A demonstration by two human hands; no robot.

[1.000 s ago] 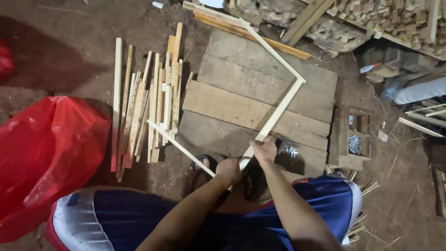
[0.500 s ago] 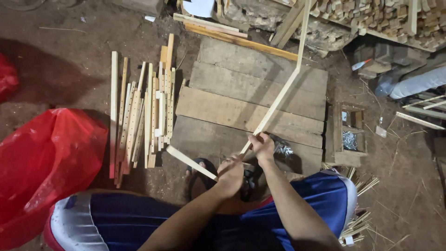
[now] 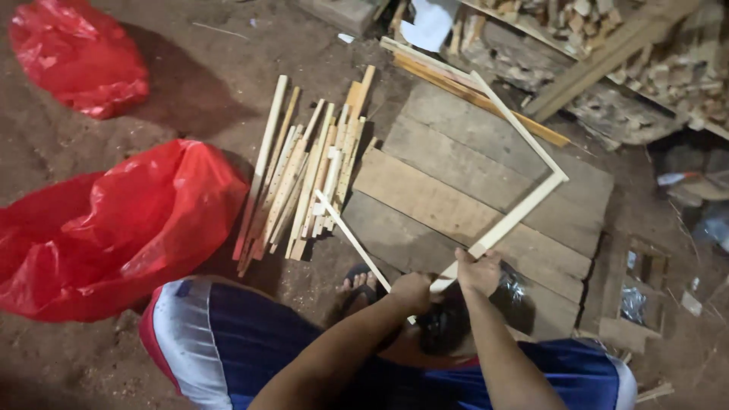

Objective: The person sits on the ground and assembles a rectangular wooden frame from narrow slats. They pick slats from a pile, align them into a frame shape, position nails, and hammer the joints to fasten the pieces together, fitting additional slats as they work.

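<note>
Both my hands hold a frame of thin pale wood strips (image 3: pixel 524 209) at its near corner, above a platform of weathered planks (image 3: pixel 456 163). My left hand (image 3: pixel 412 292) grips the joint where a short strip (image 3: pixel 351 235) runs off to the upper left. My right hand (image 3: pixel 478 271) is closed on the longer strip, which rises to a far corner and bends back to the upper left. The frame's fourth side is open. My foot in a sandal (image 3: pixel 357 287) rests just left of my hands.
A bundle of loose wood strips (image 3: pixel 304 178) lies on the dirt left of the planks. Two red plastic bags (image 3: pixel 114 228) (image 3: pixel 80 57) sit further left. Stacked scrap wood (image 3: pixel 630 53) fills the top right, and a small wooden box (image 3: pixel 634 292) is at right.
The long strip pointed steeply up half a second ago; the frame has swung back down and lies low over the planks. My head has shifted, bringing a second red bag into view.
</note>
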